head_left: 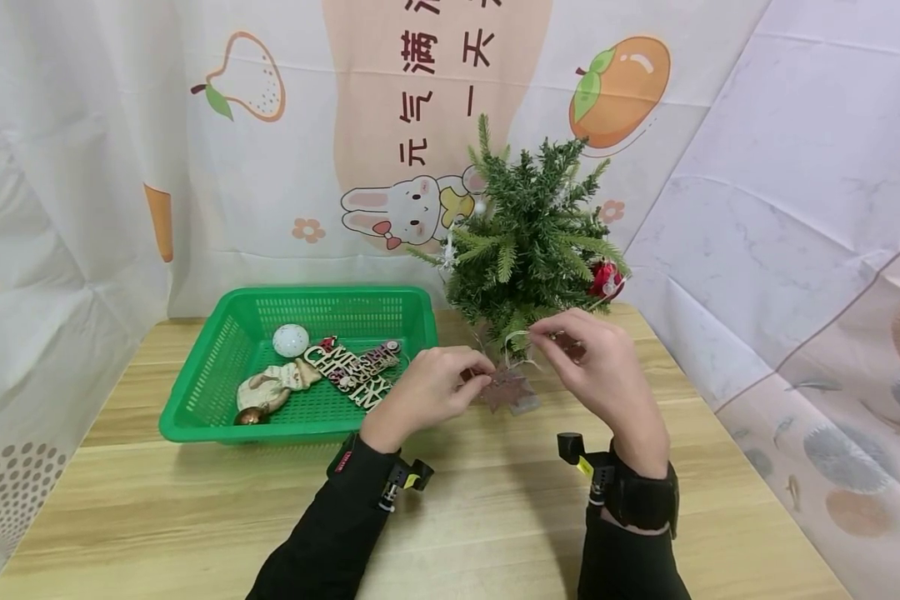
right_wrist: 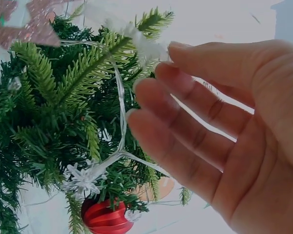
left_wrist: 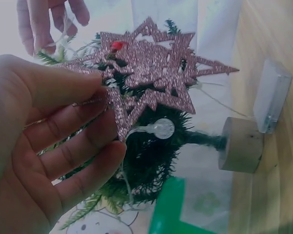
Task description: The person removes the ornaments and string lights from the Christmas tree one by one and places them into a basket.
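My left hand (head_left: 438,383) pinches a pink glittery star ornament (left_wrist: 151,63) by its edge, thumb on one face and fingers behind. Cut-out shapes and a small red spot show on the star. From the star a thin white loop (head_left: 516,335) rises to my right hand (head_left: 598,362), where thumb and index finger pinch it. In the right wrist view the pinched part looks whitish and blurred. Both hands are in front of a small artificial Christmas tree (head_left: 528,237), close to its lower branches. A clear string-light bulb (left_wrist: 163,128) hangs below the star in the left wrist view.
Left of the tree stands a green basket (head_left: 270,432) holding a white ball (head_left: 291,340), a Santa figure and wooden lettering (head_left: 352,371). A red ball (right_wrist: 107,217) hangs on the tree's right. A clear box (left_wrist: 273,95) lies by the tree's round base (left_wrist: 241,145).
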`<state>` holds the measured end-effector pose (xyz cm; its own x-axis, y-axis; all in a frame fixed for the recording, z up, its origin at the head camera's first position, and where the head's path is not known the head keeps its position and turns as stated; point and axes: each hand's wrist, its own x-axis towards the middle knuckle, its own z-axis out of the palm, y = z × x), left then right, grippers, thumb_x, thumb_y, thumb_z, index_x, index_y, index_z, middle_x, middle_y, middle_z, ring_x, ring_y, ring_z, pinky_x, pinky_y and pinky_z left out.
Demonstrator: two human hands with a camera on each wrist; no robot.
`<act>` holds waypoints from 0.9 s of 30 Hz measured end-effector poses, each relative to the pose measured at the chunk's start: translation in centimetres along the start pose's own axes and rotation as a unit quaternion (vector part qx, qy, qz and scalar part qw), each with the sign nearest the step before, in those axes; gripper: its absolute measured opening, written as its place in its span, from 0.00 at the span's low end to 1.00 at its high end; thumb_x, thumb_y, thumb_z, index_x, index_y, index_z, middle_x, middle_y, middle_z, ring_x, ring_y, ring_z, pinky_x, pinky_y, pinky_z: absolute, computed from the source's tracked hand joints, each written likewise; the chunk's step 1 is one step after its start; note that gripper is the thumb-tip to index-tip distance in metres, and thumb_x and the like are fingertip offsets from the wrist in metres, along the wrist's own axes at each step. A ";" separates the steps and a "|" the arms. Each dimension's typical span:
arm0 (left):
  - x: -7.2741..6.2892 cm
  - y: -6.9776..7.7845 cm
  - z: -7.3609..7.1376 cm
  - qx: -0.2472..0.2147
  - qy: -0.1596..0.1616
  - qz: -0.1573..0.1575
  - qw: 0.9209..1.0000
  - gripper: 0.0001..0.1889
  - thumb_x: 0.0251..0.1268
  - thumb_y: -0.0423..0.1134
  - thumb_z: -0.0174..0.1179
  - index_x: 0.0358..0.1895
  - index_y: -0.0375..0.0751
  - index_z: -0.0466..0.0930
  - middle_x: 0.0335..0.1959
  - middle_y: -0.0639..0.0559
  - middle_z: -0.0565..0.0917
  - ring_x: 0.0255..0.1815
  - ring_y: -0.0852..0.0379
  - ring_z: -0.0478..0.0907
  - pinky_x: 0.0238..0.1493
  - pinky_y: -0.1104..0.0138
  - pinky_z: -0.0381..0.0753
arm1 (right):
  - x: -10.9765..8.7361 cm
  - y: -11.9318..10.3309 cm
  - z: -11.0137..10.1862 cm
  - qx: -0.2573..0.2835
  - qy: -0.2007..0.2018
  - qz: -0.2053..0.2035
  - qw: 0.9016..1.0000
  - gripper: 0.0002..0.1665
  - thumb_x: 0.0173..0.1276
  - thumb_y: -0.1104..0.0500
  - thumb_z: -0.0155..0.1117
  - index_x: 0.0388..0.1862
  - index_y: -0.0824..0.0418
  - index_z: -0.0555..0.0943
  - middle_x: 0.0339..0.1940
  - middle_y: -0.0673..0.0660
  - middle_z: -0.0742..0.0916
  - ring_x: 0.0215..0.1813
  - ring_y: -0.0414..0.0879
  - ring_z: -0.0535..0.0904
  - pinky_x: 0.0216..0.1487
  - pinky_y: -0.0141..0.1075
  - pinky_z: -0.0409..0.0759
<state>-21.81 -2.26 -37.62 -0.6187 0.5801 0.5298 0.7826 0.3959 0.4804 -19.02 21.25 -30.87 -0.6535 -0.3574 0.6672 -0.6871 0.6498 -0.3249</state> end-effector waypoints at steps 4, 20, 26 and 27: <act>-0.2 0.1 -0.6 -0.015 0.006 0.006 1.000 0.05 0.70 0.32 0.64 0.45 0.40 0.87 0.37 0.54 0.87 0.33 0.64 0.80 0.34 0.72 0.80 | 0.0 -0.4 -0.3 0.021 0.007 -0.020 1.000 0.11 0.63 0.71 0.74 0.41 0.59 0.89 0.37 0.47 0.88 0.31 0.36 0.79 0.34 0.21 0.77; -1.3 0.5 -3.8 -0.069 0.051 0.022 0.996 0.06 0.71 0.34 0.65 0.48 0.41 0.87 0.39 0.56 0.86 0.36 0.65 0.79 0.34 0.69 0.78 | -0.1 -1.8 -0.7 0.074 -0.039 -0.058 0.995 0.15 0.63 0.75 0.71 0.44 0.59 0.89 0.40 0.48 0.89 0.37 0.35 0.84 0.37 0.24 0.83; -1.7 0.5 -4.8 -0.091 0.061 0.019 0.994 0.07 0.71 0.34 0.65 0.48 0.41 0.86 0.40 0.56 0.86 0.38 0.65 0.80 0.38 0.66 0.83 | 0.0 -2.4 -0.4 0.084 -0.054 -0.058 0.993 0.14 0.65 0.73 0.71 0.46 0.60 0.88 0.42 0.49 0.89 0.37 0.39 0.85 0.38 0.25 0.83; -1.8 0.5 -4.9 -0.096 0.062 0.019 0.993 0.07 0.71 0.33 0.65 0.48 0.41 0.86 0.41 0.55 0.86 0.38 0.65 0.80 0.38 0.65 0.83 | 0.1 -2.5 -0.3 0.087 -0.053 -0.060 0.993 0.13 0.65 0.73 0.71 0.46 0.61 0.88 0.42 0.49 0.89 0.37 0.40 0.86 0.39 0.25 0.83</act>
<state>-20.68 -6.59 -34.88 -0.6016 0.4947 0.6272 0.7857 0.2248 0.5763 -17.24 19.81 -29.80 -0.5864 -0.5006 0.6368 -0.8009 0.4757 -0.3637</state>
